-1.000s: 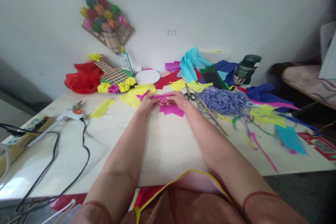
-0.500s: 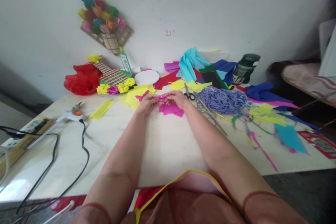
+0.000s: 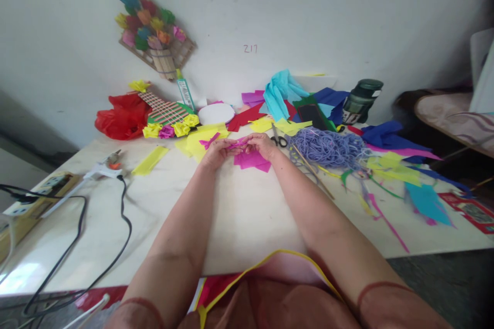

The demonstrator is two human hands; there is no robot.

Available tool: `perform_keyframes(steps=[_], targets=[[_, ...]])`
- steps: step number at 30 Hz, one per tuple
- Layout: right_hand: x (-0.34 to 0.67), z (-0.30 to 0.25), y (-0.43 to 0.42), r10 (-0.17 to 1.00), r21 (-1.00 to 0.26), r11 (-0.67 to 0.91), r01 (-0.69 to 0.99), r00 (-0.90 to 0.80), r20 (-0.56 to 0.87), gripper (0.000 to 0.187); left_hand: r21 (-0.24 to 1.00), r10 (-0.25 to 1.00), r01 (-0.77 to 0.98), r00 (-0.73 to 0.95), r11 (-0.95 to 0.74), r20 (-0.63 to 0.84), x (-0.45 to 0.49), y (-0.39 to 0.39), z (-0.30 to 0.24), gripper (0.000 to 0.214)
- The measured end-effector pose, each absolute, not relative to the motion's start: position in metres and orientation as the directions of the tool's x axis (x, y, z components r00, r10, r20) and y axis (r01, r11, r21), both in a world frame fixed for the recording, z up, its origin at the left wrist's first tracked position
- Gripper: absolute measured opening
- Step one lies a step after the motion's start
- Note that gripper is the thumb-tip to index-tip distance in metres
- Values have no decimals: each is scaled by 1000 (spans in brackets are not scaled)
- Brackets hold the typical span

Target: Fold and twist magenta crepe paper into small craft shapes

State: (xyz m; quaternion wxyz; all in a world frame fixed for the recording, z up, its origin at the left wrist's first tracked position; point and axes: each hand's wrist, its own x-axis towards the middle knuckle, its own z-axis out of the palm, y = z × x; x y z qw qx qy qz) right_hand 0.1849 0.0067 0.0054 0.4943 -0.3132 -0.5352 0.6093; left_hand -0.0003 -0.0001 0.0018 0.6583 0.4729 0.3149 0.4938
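Note:
Between my two hands is a small strip of magenta crepe paper (image 3: 240, 142). My left hand (image 3: 219, 152) pinches its left end, and my right hand (image 3: 262, 145) pinches the right end; the fingertips nearly meet. Under and just in front of the right hand lie flat magenta paper pieces (image 3: 252, 161). A twisted magenta scrap (image 3: 209, 140) rests beside the left hand, over yellow crepe paper (image 3: 196, 144). Black-handled scissors (image 3: 278, 139) lie right of my right hand.
A heap of purple yarn (image 3: 328, 148) and coloured paper scraps cover the right side. Behind stand a paper-flower guitar (image 3: 165, 110), a glue bottle (image 3: 184, 93) and a dark green bottle (image 3: 362, 101). At left are a glue gun (image 3: 102, 170), its cord and a power strip (image 3: 42, 198).
The magenta strip between my fingers looks slightly wider and more spread now. Both hands stay in nearly the same place, and the things on the table have not moved.

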Motion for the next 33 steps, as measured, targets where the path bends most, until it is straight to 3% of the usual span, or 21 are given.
perform_keyframes(steps=[10, 15, 24, 33], targets=[[183, 4, 7, 955, -972, 82, -221, -262, 140, 27, 964, 966, -263, 257, 45, 25, 1, 1, -1, 17], [179, 5, 7, 969, -987, 74, -146, -224, 106, 21, 973, 968, -229, 246, 10, 48, 1, 3, -4, 21], [185, 6, 9, 937, -999, -4, 44, -349, -20, 20, 995, 969, -90, 238, -43, 64, 3, 4, -6, 20], [181, 7, 7, 947, -995, 28, 98, -321, -5, 30, 992, 967, -105, 237, -72, 95, 5, 2, -5, 22]])
